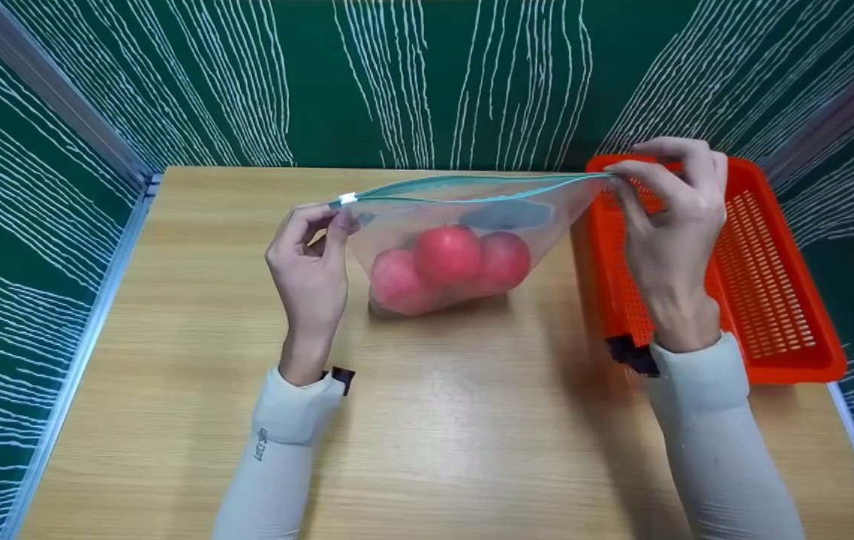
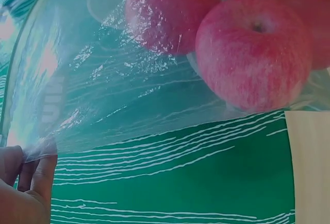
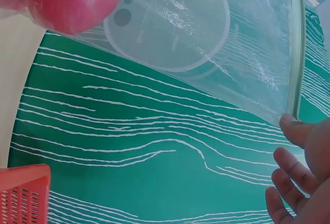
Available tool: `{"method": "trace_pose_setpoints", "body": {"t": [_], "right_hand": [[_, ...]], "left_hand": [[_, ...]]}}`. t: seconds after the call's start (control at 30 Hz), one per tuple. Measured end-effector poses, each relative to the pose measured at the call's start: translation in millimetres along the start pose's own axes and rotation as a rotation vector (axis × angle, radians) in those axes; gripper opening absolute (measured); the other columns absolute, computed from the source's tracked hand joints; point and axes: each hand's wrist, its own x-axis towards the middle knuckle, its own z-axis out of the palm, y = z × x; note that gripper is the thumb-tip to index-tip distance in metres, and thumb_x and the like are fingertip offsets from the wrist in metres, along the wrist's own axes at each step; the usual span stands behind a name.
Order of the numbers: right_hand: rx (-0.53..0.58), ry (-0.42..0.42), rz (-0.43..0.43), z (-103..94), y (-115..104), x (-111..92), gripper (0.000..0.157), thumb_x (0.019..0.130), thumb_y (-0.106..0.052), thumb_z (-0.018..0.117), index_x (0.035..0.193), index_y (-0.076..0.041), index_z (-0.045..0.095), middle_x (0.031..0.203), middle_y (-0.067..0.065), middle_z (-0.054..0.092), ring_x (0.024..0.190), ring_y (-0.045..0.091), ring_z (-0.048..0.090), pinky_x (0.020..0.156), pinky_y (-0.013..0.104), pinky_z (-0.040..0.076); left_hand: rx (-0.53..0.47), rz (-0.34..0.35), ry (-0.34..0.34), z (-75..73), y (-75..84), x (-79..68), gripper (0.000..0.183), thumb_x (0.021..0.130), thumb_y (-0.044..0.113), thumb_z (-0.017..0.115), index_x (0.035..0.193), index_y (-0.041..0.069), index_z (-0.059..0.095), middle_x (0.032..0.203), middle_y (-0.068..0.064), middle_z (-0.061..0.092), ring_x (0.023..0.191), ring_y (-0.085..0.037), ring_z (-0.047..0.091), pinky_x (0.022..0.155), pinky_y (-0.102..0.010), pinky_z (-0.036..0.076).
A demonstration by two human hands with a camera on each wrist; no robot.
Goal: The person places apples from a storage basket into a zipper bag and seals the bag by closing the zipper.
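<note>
A clear slider zip bag (image 1: pixel 547 217) with a teal top edge holds several red apples (image 1: pixel 448 253), bunched at its bottom. Its mouth gapes slightly, and the white slider (image 1: pixel 348 198) sits at the left end of the zip. My left hand (image 1: pixel 311 262) pinches the bag's upper left corner beside the slider. At the opposite corner, my right hand (image 1: pixel 671 217) pinches the end of the zip between thumb and forefinger, its other fingers spread. In the left wrist view an apple (image 2: pixel 255 54) shows its stem end through the plastic.
An orange-red plastic basket (image 1: pixel 810 300) with slotted walls stands on the table's right side, partly under my right hand and forearm. Green walls with white wavy lines (image 1: pixel 442 82) enclose the wooden table (image 1: pixel 442 435) at the back and sides.
</note>
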Motion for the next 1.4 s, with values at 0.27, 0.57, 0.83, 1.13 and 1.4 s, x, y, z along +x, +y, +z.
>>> {"method": "trace_pose_setpoints", "body": {"t": [0.27,0.57,0.83,1.13,1.4], "right_hand": [[-0.002,0.014,-0.02,-8.7,-2,3,0.012,0.096,-0.014,0.078,0.101,-0.004,0.084,0.125,0.015,0.07,0.116,-0.002,0.043,0.101,0.028,0.038],[-0.009,0.006,0.0,-12.3,-5,2,0.012,0.096,-0.013,0.078,0.101,-0.003,0.084,0.125,0.015,0.07,0.115,-0.003,0.043,0.102,0.029,0.039],[-0.024,0.004,0.0,-12.9,-5,3,0.014,0.097,-0.015,0.078,0.103,-0.004,0.084,0.124,0.017,0.07,0.115,0.001,0.046,0.1,0.032,0.04],[-0.021,0.005,-0.009,-14.3,-4,3,0.019,0.098,-0.021,0.076,0.103,-0.005,0.084,0.124,0.016,0.071,0.115,0.004,0.049,0.101,0.029,0.04],[-0.032,-0.041,0.047,-14.6,-4,4,0.018,0.098,-0.02,0.076,0.107,-0.006,0.084,0.126,0.012,0.07,0.117,0.014,0.053,0.104,0.028,0.041]], "left_hand": [[-0.02,-0.017,-0.034,2.3,1.3,2.4,0.012,0.098,-0.004,0.071,0.107,-0.011,0.071,0.099,-0.018,0.072,0.087,-0.018,0.074,0.083,-0.035,0.066],[-0.017,-0.017,-0.074,1.0,-1.9,1.3,0.015,0.098,-0.004,0.07,0.111,-0.011,0.068,0.101,-0.019,0.071,0.089,-0.017,0.074,0.084,-0.034,0.066],[-0.055,0.065,-0.102,1.0,-1.9,2.4,0.013,0.096,-0.009,0.069,0.108,-0.012,0.067,0.097,-0.021,0.069,0.086,-0.019,0.074,0.082,-0.033,0.066],[-0.057,0.073,-0.088,3.1,1.7,5.3,0.009,0.098,-0.01,0.067,0.106,-0.013,0.067,0.096,-0.021,0.069,0.085,-0.02,0.075,0.077,-0.033,0.066],[-0.068,0.045,-0.08,3.2,4.8,6.4,0.007,0.099,-0.009,0.066,0.105,-0.012,0.067,0.095,-0.019,0.07,0.08,-0.017,0.076,0.072,-0.032,0.066]]}}
